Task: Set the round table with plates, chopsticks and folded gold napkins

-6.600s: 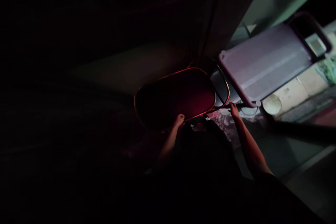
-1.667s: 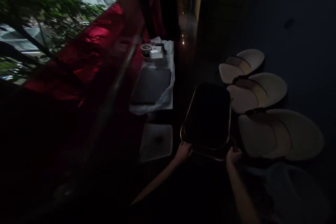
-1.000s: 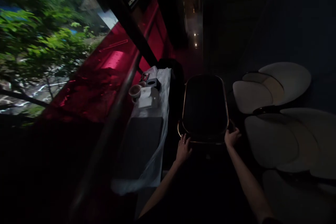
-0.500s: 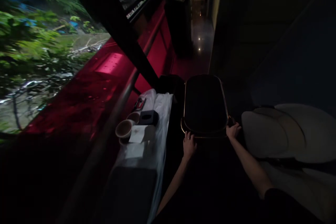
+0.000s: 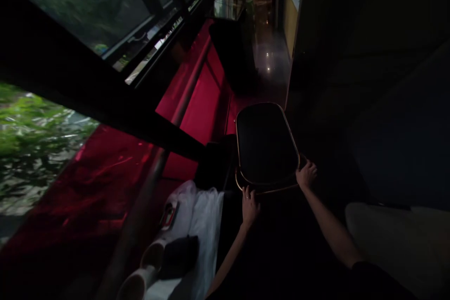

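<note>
In front of me is what looks like a serving cart (image 5: 266, 143), with a dark, rounded rectangular top and a thin gold rim. My left hand (image 5: 250, 206) has its fingers hooked over the gold rail at the near left end, and a ring shows on one finger. At the near right corner my right hand (image 5: 307, 175) is wrapped round the same rail. Whatever lies below the cart's top is lost in darkness.
To the left, a table with a white plastic cover (image 5: 207, 215) bears bowls (image 5: 132, 286) and a dark box (image 5: 180, 255). A pale chair (image 5: 383, 232) stands at right. Ahead, a dark cabinet (image 5: 234, 56) borders a shiny floor (image 5: 270, 63). A red wall (image 5: 202, 103) runs beneath windows.
I have moved forward with the cart: the covered table and the chairs have slid back toward the bottom of the view. Both hands keep their hold on the rail.
</note>
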The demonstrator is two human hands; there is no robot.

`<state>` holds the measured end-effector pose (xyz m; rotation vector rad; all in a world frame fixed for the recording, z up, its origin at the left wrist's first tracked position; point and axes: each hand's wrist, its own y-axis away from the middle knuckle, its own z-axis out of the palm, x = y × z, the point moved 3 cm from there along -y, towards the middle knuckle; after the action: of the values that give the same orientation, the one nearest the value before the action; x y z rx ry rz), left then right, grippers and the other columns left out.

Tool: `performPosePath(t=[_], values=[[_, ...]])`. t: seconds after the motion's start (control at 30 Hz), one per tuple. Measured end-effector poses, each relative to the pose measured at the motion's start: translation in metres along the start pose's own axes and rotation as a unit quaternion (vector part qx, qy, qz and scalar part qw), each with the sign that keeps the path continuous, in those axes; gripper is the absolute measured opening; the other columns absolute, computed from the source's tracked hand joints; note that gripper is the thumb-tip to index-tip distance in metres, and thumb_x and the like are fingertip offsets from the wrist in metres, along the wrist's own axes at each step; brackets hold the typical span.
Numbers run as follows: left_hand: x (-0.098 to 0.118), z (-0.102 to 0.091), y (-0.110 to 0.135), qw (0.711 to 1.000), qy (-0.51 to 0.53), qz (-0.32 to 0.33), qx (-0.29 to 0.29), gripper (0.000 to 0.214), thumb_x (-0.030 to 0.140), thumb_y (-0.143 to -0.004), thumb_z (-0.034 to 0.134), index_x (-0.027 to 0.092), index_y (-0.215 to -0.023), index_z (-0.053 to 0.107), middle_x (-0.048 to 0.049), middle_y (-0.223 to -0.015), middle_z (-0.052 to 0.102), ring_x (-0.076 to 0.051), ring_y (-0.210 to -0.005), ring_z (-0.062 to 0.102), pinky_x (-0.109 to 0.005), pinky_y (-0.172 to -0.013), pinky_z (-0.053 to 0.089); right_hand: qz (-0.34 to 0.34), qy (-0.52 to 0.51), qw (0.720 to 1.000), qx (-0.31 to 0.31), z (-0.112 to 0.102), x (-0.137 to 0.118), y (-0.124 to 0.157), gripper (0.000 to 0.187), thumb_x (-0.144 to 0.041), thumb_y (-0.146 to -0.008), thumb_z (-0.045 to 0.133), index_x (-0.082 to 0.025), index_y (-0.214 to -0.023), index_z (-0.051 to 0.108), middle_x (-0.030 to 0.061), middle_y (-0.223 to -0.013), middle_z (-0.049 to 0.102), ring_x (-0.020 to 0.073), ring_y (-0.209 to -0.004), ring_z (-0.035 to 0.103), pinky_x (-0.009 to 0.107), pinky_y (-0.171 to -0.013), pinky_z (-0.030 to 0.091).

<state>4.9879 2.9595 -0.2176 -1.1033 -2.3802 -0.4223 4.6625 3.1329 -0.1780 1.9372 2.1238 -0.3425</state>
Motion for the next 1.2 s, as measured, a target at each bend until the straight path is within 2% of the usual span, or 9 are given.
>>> performPosePath(t=[0.1, 0.27, 0.43, 0.53, 0.63, 0.73, 0.87, 1.07, 1.2], values=[[-0.005, -0.012, -0.093, 0.999, -0.02, -0.033, -0.006, 0.074, 0.016, -0.083, 0.073, 0.008, -0.154, 0.055, -0.0341, -0.181, 0.036, -0.053, -0.18, 0.014, -0.077, -0.139, 0.033, -0.1, 0.016, 0.994, -0.034, 0.019, -0.073, -0.06, 0.068, -0.013, -0.095, 0.061, -0.02, -0.163, 0.055, 0.024, -0.167, 0.052, 0.04, -0.154, 0.049, 0.055, -0.121, 0.045], [-0.032, -0.041, -0.247, 0.996, -0.058, -0.05, -0.045, 0.076, 0.025, -0.081, 0.074, 0.009, -0.153, 0.054, -0.0345, -0.176, 0.044, -0.056, -0.179, 0.015, -0.081, -0.139, 0.026, -0.191, 0.016, 0.978, -0.081, 0.064, -0.18, -0.159, 0.039, -0.003, -0.094, 0.054, -0.02, -0.121, 0.076, 0.0226, -0.141, 0.073, 0.038, -0.146, 0.058, 0.065, -0.131, 0.035], [-0.071, -0.071, -0.393, 0.996, -0.053, -0.014, -0.065, 0.078, 0.035, -0.082, 0.075, 0.006, -0.151, 0.054, -0.0388, -0.179, 0.036, -0.061, -0.177, 0.012, -0.083, -0.135, 0.029, -0.194, 0.017, 0.975, -0.111, 0.117, -0.262, -0.247, 0.027, -0.001, -0.088, 0.062, -0.022, -0.096, 0.078, 0.0167, -0.11, 0.079, 0.0367, -0.131, 0.069, 0.071, -0.135, 0.028], [-0.087, -0.087, -0.48, 0.997, -0.055, 0.01, -0.059, 0.076, 0.031, -0.081, 0.074, 0.008, -0.151, 0.056, -0.0362, -0.18, 0.037, -0.059, -0.178, 0.012, -0.083, -0.135, 0.031, -0.198, 0.013, 0.972, -0.127, 0.138, -0.302, -0.293, 0.03, 0.0, -0.086, 0.063, -0.024, -0.096, 0.078, 0.0107, -0.105, 0.08, 0.0316, -0.12, 0.072, 0.064, -0.133, 0.031], [-0.092, -0.103, -0.566, 0.995, -0.069, 0.032, -0.057, 0.072, 0.02, -0.08, 0.072, 0.008, -0.15, 0.058, -0.0346, -0.18, 0.039, -0.054, -0.18, 0.012, -0.077, -0.139, 0.032, -0.171, -0.012, 0.977, -0.129, 0.144, -0.341, -0.341, 0.029, -0.002, -0.087, 0.062, -0.024, -0.097, 0.076, 0.0065, -0.103, 0.079, 0.0268, -0.111, 0.071, 0.051, -0.121, 0.04], [-0.085, -0.117, -0.655, 0.994, -0.071, 0.054, -0.067, 0.075, 0.015, -0.082, 0.071, 0.006, -0.154, 0.055, -0.0352, -0.181, 0.039, -0.052, -0.18, 0.014, -0.071, -0.139, 0.035, -0.147, -0.057, 0.982, -0.1, 0.144, -0.381, -0.397, 0.022, -0.007, -0.091, 0.06, -0.023, -0.096, 0.075, 0.0063, -0.101, 0.079, 0.0252, -0.105, 0.07, 0.04, -0.106, 0.044], [-0.069, -0.126, -0.778, 0.992, -0.074, 0.06, -0.083, 0.076, 0.011, -0.081, 0.07, 0.006, -0.155, 0.055, -0.0336, -0.182, 0.039, -0.049, -0.18, 0.017, -0.066, -0.136, 0.044, -0.103, -0.087, 0.991, -0.028, 0.15, -0.427, -0.482, 0.018, -0.014, -0.095, 0.059, -0.022, -0.093, 0.074, 0.0088, -0.098, 0.079, 0.0272, -0.101, 0.069, 0.039, -0.101, 0.045], [-0.041, -0.115, -0.959, 0.989, -0.054, 0.105, -0.091, 0.074, 0.011, -0.085, 0.068, 0.011, -0.158, 0.056, -0.0283, -0.176, 0.048, -0.046, -0.18, 0.022, -0.066, -0.136, 0.045, -0.045, -0.161, 0.986, 0.025, 0.169, -0.482, -0.628, 0.009, -0.02, -0.094, 0.063, -0.024, -0.088, 0.069, 0.0078, -0.098, 0.075, 0.0283, -0.106, 0.066, 0.04, -0.105, 0.048], [-0.001, -0.108, -1.07, 0.988, -0.049, 0.1, -0.102, 0.073, 0.012, -0.087, 0.066, 0.013, -0.159, 0.055, -0.0273, -0.175, 0.048, -0.044, -0.182, 0.015, -0.065, -0.136, 0.046, 0.0, -0.185, 0.982, 0.037, 0.176, -0.514, -0.739, 0.007, -0.02, -0.091, 0.064, -0.024, -0.086, 0.066, 0.0088, -0.098, 0.073, 0.0292, -0.107, 0.064, 0.041, -0.106, 0.049]])
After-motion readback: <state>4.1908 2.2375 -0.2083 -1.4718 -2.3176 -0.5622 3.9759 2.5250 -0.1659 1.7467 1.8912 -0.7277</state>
